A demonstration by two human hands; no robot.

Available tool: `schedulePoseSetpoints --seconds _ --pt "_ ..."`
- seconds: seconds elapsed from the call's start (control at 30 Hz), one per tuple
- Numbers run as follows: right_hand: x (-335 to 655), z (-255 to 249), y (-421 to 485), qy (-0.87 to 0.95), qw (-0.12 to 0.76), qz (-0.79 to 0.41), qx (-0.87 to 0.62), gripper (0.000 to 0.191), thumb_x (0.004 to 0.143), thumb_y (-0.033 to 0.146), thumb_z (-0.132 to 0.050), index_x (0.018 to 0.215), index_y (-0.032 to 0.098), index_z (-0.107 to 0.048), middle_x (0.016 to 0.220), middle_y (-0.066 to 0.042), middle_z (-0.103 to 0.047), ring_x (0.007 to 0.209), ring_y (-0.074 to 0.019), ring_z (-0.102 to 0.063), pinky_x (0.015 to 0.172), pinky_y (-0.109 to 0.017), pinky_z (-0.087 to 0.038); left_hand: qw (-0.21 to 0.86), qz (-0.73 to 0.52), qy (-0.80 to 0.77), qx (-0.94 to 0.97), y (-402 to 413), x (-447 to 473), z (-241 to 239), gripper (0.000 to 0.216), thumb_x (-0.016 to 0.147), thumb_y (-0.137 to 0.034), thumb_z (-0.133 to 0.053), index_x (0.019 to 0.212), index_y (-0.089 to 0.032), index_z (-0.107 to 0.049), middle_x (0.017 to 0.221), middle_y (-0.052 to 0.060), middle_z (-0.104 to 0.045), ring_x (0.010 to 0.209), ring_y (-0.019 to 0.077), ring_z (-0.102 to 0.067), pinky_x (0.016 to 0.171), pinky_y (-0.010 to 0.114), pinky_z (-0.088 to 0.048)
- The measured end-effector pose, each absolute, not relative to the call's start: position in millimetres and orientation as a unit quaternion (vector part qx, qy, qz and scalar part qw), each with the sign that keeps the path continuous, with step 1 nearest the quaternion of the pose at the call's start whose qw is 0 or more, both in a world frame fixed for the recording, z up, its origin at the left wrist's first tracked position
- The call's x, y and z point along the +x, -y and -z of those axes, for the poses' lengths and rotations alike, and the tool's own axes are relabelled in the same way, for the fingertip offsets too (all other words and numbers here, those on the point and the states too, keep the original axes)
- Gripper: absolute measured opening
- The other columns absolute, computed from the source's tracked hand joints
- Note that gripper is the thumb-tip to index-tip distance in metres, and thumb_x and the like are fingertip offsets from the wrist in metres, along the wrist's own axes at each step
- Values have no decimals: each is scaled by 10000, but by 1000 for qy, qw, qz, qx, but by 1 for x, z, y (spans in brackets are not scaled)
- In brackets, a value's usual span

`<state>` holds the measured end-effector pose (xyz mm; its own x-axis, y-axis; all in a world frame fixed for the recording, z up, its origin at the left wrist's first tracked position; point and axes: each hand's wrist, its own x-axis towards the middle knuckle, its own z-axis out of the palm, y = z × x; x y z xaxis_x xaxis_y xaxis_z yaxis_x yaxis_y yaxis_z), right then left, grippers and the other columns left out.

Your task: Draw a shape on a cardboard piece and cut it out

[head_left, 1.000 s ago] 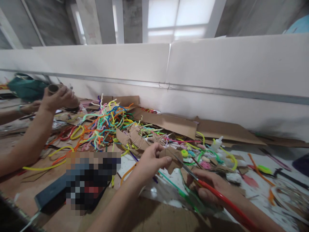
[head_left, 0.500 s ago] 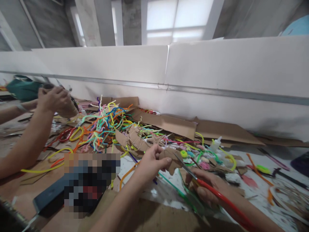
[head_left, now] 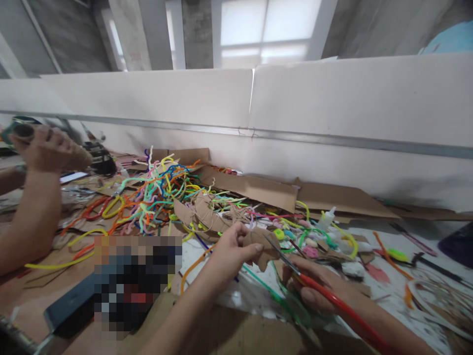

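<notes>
Pinched between the thumb and fingers of my left hand [head_left: 234, 251] is a small brown cardboard piece [head_left: 263, 250] with a curved, jagged outline. My right hand [head_left: 316, 286] is closed on red-handled scissors [head_left: 332, 298], whose metal blades point up and left to the cardboard's right edge. The blades look nearly together there. Part of the handle loops is hidden behind my fingers. Just behind the held piece lie cut cardboard shapes [head_left: 207, 212] wound with thin cord.
Colourful pipe cleaners [head_left: 151, 192] heap up at centre left. A small white glue bottle [head_left: 327, 218] stands to the right. Cardboard sheets [head_left: 340, 201] lie along the white partition [head_left: 185, 98]. At far left, a co-worker's hands [head_left: 48, 150] hold a cardboard tube [head_left: 79, 155].
The co-worker's hands and the tube have moved left. My hands, the cardboard piece and the scissors are almost where they were; the view has shifted slightly.
</notes>
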<state>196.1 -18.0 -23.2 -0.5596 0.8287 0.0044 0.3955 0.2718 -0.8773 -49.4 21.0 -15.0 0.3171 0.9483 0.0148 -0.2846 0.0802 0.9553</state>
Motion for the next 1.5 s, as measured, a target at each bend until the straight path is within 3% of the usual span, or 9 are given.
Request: schedulePoseSetpoints --seconds 0.13,0.33,0.57,0.77,0.93,1.03,1.17,1.33,1.5 --pt "193 26 17 740 254 -487 -388 831 788 932 -590 1238 243 -703 921 -37 -602 774 -210 -491 675 -311 -430 653 -472 -344 482 -21 -50 15 395 662 -302 -895 805 -209 -540 711 -8 -677 571 115 -597 559 240 -449" --pt "188 26 18 714 272 -533 -364 674 796 882 -648 985 235 -628 776 42 -436 661 -145 -329 598 -274 -322 645 -475 -345 490 -22 -49 16 358 682 -288 -868 811 -206 -544 742 9 -681 595 125 -597 576 255 -467" --pt "187 26 23 678 266 -557 -400 721 747 889 -681 1057 240 -639 798 26 -446 659 -153 -327 570 -276 -267 638 -487 -344 487 -22 -48 18 411 679 -328 -898 803 -221 -520 658 -19 -639 554 118 -567 545 232 -421" --pt "185 29 22 665 292 -561 -398 710 736 877 -705 1011 224 -655 831 16 -482 662 -146 -332 588 -265 -288 640 -485 -352 481 -21 -47 16 452 644 -370 -924 831 -210 -545 695 -16 -669 572 122 -583 555 236 -456" --pt "186 27 21 680 290 -542 -400 717 771 894 -657 1069 241 -683 744 35 -468 629 -156 -372 581 -271 -348 635 -483 -362 482 -20 -47 15 448 648 -407 -911 822 -203 -552 690 -9 -676 576 122 -587 559 233 -447" --pt "191 26 21 719 284 -488 -406 737 817 898 -600 1157 253 -708 790 -4 -553 684 -194 -472 630 -299 -418 636 -480 -358 487 -21 -44 18 454 646 -415 -908 810 -211 -537 689 -5 -683 570 125 -587 556 235 -442" --pt "198 30 18 757 270 -437 -404 692 853 871 -580 1099 239 -715 909 -64 -642 761 -223 -539 658 -317 -454 637 -490 -348 482 -20 -41 21 473 634 -434 -913 780 -226 -513 640 -16 -661 538 124 -569 525 224 -396" --pt "198 29 17 749 264 -460 -397 712 847 888 -563 1116 239 -678 873 -39 -586 707 -186 -478 587 -291 -424 639 -474 -349 495 -16 -43 16 444 677 -415 -905 793 -227 -519 666 -9 -672 572 131 -586 566 238 -430" --pt "193 24 20 737 261 -487 -389 688 831 897 -574 1004 234 -631 792 10 -479 668 -159 -381 571 -277 -352 636 -471 -359 495 -16 -43 15 447 662 -411 -896 795 -232 -509 654 -15 -661 557 131 -579 553 236 -425"
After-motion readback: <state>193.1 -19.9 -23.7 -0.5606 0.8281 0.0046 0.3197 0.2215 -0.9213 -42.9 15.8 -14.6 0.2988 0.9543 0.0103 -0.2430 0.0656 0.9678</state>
